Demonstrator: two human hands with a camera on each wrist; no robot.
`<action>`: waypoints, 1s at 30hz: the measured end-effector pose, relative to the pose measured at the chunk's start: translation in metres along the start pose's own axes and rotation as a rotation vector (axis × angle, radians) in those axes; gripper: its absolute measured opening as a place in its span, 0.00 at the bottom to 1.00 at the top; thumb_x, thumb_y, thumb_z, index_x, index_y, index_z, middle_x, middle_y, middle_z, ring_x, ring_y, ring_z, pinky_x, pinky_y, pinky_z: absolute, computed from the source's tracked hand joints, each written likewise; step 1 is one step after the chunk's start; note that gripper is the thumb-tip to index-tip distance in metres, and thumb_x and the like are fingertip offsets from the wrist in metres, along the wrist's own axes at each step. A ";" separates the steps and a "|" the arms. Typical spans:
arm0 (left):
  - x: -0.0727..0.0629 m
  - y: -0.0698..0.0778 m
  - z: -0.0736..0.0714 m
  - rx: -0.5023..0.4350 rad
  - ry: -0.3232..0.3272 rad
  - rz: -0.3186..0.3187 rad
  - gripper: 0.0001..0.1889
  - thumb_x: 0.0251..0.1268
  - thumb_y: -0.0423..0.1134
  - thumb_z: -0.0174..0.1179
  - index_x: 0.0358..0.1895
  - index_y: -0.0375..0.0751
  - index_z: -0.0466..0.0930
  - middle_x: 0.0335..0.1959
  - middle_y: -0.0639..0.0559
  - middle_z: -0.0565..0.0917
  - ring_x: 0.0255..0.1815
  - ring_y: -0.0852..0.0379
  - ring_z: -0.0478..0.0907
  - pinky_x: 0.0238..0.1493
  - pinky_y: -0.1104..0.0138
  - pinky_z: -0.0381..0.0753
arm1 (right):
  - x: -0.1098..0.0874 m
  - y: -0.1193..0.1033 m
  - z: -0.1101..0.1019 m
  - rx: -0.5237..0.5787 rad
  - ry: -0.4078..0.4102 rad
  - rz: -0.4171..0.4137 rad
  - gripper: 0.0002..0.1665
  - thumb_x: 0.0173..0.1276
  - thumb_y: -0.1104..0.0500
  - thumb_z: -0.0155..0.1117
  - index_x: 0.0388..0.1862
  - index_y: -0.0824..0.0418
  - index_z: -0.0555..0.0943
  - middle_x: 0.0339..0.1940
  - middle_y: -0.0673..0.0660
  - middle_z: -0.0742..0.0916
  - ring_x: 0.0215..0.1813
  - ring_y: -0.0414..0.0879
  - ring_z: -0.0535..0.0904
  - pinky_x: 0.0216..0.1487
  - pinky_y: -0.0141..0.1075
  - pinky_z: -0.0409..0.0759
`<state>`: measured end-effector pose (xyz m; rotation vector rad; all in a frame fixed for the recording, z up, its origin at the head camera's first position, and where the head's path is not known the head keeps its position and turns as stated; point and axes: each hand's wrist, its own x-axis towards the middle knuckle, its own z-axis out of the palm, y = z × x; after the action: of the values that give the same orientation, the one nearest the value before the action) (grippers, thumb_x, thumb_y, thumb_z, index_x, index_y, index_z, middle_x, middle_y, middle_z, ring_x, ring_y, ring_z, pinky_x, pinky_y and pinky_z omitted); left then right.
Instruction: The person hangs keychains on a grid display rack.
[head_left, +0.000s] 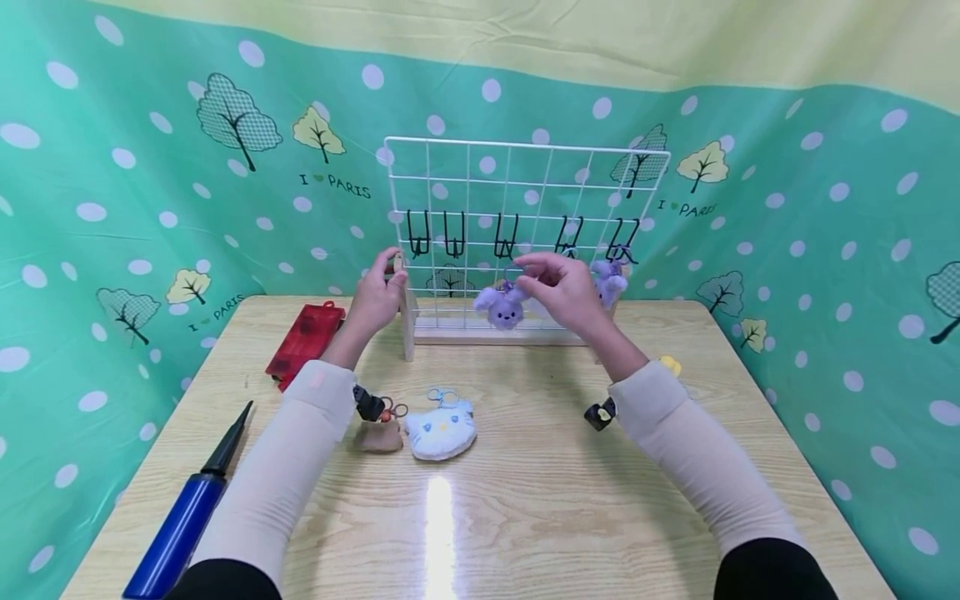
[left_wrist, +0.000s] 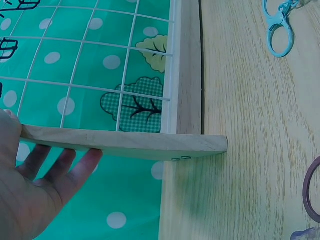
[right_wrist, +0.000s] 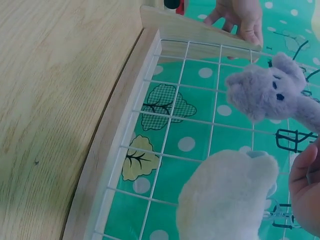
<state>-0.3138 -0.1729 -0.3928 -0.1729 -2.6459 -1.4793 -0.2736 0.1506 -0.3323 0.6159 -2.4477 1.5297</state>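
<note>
A white wire grid rack [head_left: 525, 179] with black hooks stands on the table in a wooden base. My left hand [head_left: 377, 296] grips the rack's wooden side post [left_wrist: 135, 142], its fingers along the outer face. In front of the grid, my right hand [head_left: 564, 292] pinches the top of a purple plush keychain [head_left: 504, 308] with long ears, close below the middle hook [head_left: 506, 237]. Its round head [right_wrist: 265, 92] shows in the right wrist view. A white plush [right_wrist: 225, 195] hangs beside it, mostly behind my hand in the head view. Another purple plush [head_left: 609, 283] hangs at the right.
On the table lie a white cat-face plush [head_left: 441, 432] with a blue clasp and a brown plush [head_left: 380, 437]. A red pouch [head_left: 307, 342] and a blue pump [head_left: 183, 517] are at the left. Something yellow [head_left: 670, 365] shows behind my right forearm.
</note>
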 end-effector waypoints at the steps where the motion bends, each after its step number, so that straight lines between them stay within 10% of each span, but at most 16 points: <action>1: 0.000 0.000 0.000 0.001 0.000 -0.001 0.28 0.82 0.53 0.43 0.80 0.59 0.54 0.70 0.37 0.72 0.64 0.36 0.75 0.56 0.44 0.85 | 0.000 0.000 0.001 0.001 0.010 -0.001 0.16 0.71 0.57 0.70 0.56 0.58 0.86 0.38 0.58 0.87 0.34 0.47 0.77 0.31 0.27 0.76; 30: -0.002 0.005 -0.011 -0.028 -0.095 -0.044 0.31 0.83 0.53 0.45 0.82 0.63 0.48 0.76 0.39 0.65 0.71 0.37 0.70 0.56 0.46 0.86 | -0.008 0.006 0.008 -0.049 0.142 0.043 0.15 0.71 0.59 0.68 0.54 0.61 0.85 0.42 0.60 0.88 0.33 0.41 0.76 0.29 0.25 0.73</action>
<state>-0.3110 -0.1798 -0.3833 -0.1931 -2.7204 -1.5595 -0.2692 0.1476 -0.3440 0.4322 -2.3984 1.4697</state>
